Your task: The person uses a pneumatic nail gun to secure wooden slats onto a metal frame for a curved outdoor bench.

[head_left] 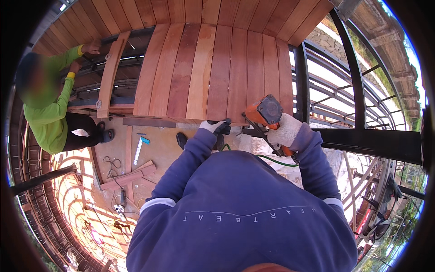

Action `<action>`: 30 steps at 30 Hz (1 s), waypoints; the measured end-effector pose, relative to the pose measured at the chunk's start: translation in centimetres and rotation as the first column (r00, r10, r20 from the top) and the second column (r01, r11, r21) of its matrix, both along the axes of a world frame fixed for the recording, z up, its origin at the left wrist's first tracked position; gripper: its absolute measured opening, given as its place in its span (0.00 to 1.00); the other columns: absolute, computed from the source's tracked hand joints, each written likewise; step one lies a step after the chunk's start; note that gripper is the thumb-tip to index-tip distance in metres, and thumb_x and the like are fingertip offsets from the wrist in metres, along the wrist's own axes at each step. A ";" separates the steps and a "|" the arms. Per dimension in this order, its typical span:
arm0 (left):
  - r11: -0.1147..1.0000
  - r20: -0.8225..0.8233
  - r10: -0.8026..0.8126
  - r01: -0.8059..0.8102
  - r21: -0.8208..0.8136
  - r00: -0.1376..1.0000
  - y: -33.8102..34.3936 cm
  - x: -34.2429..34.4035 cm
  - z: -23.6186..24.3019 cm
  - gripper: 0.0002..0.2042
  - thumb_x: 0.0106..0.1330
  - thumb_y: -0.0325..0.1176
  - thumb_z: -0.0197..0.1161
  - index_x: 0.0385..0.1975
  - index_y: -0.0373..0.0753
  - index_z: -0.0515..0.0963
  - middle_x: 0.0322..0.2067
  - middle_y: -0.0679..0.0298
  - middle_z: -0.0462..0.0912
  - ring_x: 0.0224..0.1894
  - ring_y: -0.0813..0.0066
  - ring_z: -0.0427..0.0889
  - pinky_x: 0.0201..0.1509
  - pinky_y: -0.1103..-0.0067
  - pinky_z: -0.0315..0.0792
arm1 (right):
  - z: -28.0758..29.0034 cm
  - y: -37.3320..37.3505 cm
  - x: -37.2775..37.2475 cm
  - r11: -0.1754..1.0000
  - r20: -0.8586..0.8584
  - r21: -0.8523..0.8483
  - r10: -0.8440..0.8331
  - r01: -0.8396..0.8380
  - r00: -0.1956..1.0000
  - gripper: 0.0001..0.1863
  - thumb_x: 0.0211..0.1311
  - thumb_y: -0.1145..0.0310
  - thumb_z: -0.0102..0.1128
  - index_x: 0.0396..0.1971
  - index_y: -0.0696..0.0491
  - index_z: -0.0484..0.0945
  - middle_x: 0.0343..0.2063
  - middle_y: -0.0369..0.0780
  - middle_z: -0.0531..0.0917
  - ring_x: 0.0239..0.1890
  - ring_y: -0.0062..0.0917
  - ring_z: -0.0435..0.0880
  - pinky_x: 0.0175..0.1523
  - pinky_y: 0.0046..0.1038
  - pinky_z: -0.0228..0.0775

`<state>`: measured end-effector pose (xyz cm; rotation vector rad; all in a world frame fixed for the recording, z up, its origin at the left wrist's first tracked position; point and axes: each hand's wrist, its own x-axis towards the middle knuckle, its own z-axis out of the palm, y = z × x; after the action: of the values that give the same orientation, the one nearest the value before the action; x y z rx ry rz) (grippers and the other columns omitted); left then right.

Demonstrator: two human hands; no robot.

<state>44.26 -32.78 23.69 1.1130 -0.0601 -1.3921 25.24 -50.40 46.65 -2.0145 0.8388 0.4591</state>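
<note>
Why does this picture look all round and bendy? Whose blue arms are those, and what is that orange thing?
The camera sits on a person's head and looks down, and its wide lens bends straight lines near the edges. The blue sleeves belong to that person. Both hands wear white work gloves. The right hand has its grip around an orange power tool, which has a green hose running from it. The left hand rests at the edge of the reddish wooden boards. On the left, another person in a bright green top holds a loose curved board. Wood scraps lie on the floor below.
</note>
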 end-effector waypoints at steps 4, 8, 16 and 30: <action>0.995 0.085 -0.088 0.085 0.048 0.992 -0.1 0.2 0.7 0.14 0.71 0.28 0.63 0.51 0.26 0.80 0.40 0.58 0.88 0.37 0.67 0.88 0.43 0.75 0.83 | 0.2 -0.1 0.4 1.000 0.050 -0.010 0.016 -0.015 0.999 0.15 0.56 0.64 0.66 0.39 0.58 0.82 0.31 0.43 0.85 0.35 0.33 0.86 0.39 0.32 0.76; 0.989 0.271 -0.148 0.141 0.043 0.951 0.3 0.0 1.8 0.13 0.70 0.27 0.63 0.50 0.29 0.82 0.39 0.60 0.89 0.36 0.71 0.87 0.41 0.77 0.81 | 0.4 -0.4 0.8 0.999 0.020 0.011 0.042 -0.042 0.999 0.13 0.56 0.64 0.65 0.37 0.57 0.82 0.29 0.42 0.85 0.32 0.29 0.84 0.37 0.31 0.75; 0.998 0.003 -0.001 0.000 0.056 1.000 -0.6 0.1 1.5 0.13 0.63 0.30 0.73 0.43 0.28 0.84 0.34 0.55 0.88 0.32 0.69 0.88 0.37 0.77 0.82 | 1.5 0.0 3.1 0.998 -0.137 -0.020 0.058 -0.061 0.989 0.14 0.55 0.64 0.65 0.35 0.59 0.82 0.23 0.42 0.83 0.27 0.27 0.82 0.35 0.30 0.74; 1.000 -0.047 0.000 0.000 -0.002 0.999 -0.7 0.2 -1.4 0.14 0.69 0.25 0.65 0.49 0.23 0.80 0.37 0.52 0.87 0.33 0.65 0.88 0.38 0.74 0.84 | 0.1 -0.4 5.4 0.989 -0.086 0.076 0.134 -0.127 0.987 0.14 0.52 0.66 0.66 0.35 0.61 0.84 0.21 0.42 0.83 0.24 0.27 0.84 0.31 0.30 0.76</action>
<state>44.47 -33.51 22.34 1.0779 -0.0274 -1.4175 30.60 -50.80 46.76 -2.0028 0.7370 0.6501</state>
